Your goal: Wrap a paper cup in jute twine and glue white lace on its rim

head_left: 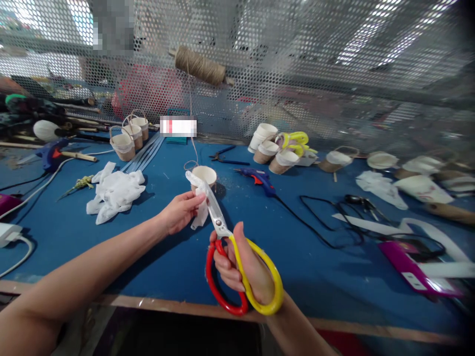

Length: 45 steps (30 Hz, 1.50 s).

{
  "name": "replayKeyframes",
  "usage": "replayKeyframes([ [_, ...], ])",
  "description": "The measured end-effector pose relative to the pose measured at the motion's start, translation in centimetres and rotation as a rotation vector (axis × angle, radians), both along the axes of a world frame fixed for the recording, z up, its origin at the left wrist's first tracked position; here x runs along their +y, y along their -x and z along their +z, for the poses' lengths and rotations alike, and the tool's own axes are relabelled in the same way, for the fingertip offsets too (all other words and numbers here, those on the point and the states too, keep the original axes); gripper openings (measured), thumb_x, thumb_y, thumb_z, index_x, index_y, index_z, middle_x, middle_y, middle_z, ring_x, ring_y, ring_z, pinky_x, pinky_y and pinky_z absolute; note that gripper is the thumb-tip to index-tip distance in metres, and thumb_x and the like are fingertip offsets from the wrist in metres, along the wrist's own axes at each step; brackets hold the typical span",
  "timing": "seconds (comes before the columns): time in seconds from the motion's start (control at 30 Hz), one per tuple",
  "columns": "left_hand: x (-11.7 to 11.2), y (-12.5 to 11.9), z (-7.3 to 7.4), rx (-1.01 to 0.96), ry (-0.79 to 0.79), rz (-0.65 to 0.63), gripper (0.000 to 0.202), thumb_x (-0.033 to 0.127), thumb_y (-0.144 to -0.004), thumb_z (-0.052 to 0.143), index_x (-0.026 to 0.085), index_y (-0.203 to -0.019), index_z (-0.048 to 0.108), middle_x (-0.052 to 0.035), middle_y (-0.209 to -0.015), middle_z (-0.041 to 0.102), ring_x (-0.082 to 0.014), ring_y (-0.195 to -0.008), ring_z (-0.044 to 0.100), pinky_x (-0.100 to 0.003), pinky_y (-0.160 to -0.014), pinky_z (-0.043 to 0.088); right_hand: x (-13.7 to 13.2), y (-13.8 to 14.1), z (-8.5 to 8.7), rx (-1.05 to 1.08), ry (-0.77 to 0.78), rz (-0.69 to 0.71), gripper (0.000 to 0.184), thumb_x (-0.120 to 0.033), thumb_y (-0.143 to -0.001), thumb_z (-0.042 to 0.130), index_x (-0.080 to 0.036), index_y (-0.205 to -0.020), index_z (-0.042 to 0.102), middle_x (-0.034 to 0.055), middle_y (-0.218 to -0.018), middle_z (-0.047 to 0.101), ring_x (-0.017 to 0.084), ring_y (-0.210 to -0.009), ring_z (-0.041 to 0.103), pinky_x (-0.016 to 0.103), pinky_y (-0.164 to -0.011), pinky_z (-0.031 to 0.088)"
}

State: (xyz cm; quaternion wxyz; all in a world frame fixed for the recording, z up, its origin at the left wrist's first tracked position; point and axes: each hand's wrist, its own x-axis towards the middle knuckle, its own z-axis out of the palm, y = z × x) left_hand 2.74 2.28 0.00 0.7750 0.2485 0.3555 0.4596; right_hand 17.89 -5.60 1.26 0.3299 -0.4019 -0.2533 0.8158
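Note:
My left hand (184,212) pinches a strip of thin white sheet material (201,217), possibly fabric or plastic. In my right hand (245,267) are large scissors (218,222) with one red and one yellow handle loop. Their blades point away from me and lie against the white strip, partly covered by it. Just beyond the blades stands a small paper cup (205,175), its lower part hidden by the strip and my left hand. To the left of my left hand lies a crumpled pile of white pieces (116,193).
A blue glue gun (258,179) with a black cord lies right of the cup, near pliers (226,159). Cups with handles (123,146) stand at the back left; more cups (284,160) at the back right. A twine spool (200,65) hangs on the mesh. A purple box (411,267) sits right.

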Motion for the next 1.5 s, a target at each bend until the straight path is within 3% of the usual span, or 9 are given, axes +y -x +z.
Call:
replayKeyframes([
  [0.17, 1.0, 0.5, -0.3, -0.039, 0.056, 0.007, 0.032, 0.043, -0.078, 0.059, 0.011, -0.072, 0.064, -0.0053, -0.064, 0.065, -0.0117, -0.060, 0.061, -0.020, -0.058, 0.047, -0.1, 0.1, -0.1, -0.002, -0.015, 0.026, 0.060, -0.076, -0.070, 0.036, -0.020, -0.084, 0.047, -0.0110, -0.043, 0.039, 0.000, -0.027, 0.019, 0.010, -0.024, 0.017],
  [0.23, 1.2, 0.6, -0.2, -0.059, 0.070, 0.008, 0.034, 0.044, -0.079, 0.057, 0.012, -0.072, 0.064, -0.0060, -0.066, 0.065, -0.0131, -0.062, 0.062, -0.022, -0.061, 0.049, -0.2, 0.1, -0.1, 0.005, -0.012, 0.037, 0.060, -0.076, -0.069, 0.037, -0.020, -0.085, 0.047, -0.0109, -0.043, 0.039, 0.000, -0.027, 0.019, 0.010, -0.024, 0.017],
  [0.4, 1.1, 0.6, 0.0, -0.106, 0.088, 0.041, 0.027, 0.031, -0.086, 0.050, 0.011, -0.074, 0.065, -0.0043, -0.063, 0.065, -0.0118, -0.059, 0.062, -0.023, -0.062, 0.050, -0.7, 0.3, -0.3, 0.047, 0.005, 0.057, 0.061, -0.076, -0.070, 0.035, -0.020, -0.089, 0.048, -0.0106, -0.043, 0.040, 0.000, -0.027, 0.019, 0.010, -0.024, 0.017],
  [0.63, 1.3, 0.7, -0.2, -0.133, 0.041, 0.114, 0.009, 0.016, -0.079, 0.059, 0.012, -0.072, 0.063, -0.0025, -0.064, 0.066, -0.0102, -0.056, 0.060, -0.022, -0.060, 0.050, -1.2, 0.1, -0.4, 0.073, 0.030, 0.050, 0.061, -0.075, -0.071, 0.036, -0.019, -0.089, 0.049, -0.0100, -0.043, 0.040, 0.000, -0.029, 0.018, 0.010, -0.025, 0.017],
  [1.07, 0.8, 0.8, 0.6, -0.076, -0.094, 0.212, 0.017, 0.010, -0.070, 0.067, 0.012, -0.061, 0.053, 0.0035, -0.053, 0.057, -0.0059, -0.046, 0.054, -0.017, -0.051, 0.046, -1.7, 0.2, -0.8, 0.029, -0.059, 0.042, 0.063, -0.077, -0.066, 0.040, -0.019, -0.089, 0.047, -0.0104, -0.045, 0.042, 0.000, -0.027, 0.021, 0.011, -0.025, 0.017],
  [1.3, 0.7, 1.0, 0.9, -0.070, -0.166, 0.215, 0.014, 0.005, -0.067, 0.067, 0.013, -0.067, 0.055, 0.0022, -0.060, 0.064, -0.0080, -0.053, 0.060, -0.018, -0.055, 0.050, -2.2, 0.0, -0.9, 0.019, -0.146, 0.012, 0.070, -0.080, -0.059, 0.044, -0.019, -0.092, 0.049, -0.0079, -0.050, 0.044, 0.000, -0.033, 0.025, 0.012, -0.028, 0.022],
  [1.5, 0.3, 0.9, 1.4, -0.068, -0.206, 0.191, 0.012, 0.003, -0.066, 0.066, 0.013, -0.070, 0.059, 0.0004, -0.063, 0.067, -0.0079, -0.055, 0.062, -0.017, -0.057, 0.051, -2.3, -0.5, -0.7, 0.018, -0.161, 0.027, 0.066, -0.078, -0.062, 0.045, -0.020, -0.092, 0.049, -0.0076, -0.052, 0.043, 0.001, -0.034, 0.026, 0.012, -0.029, 0.023],
])
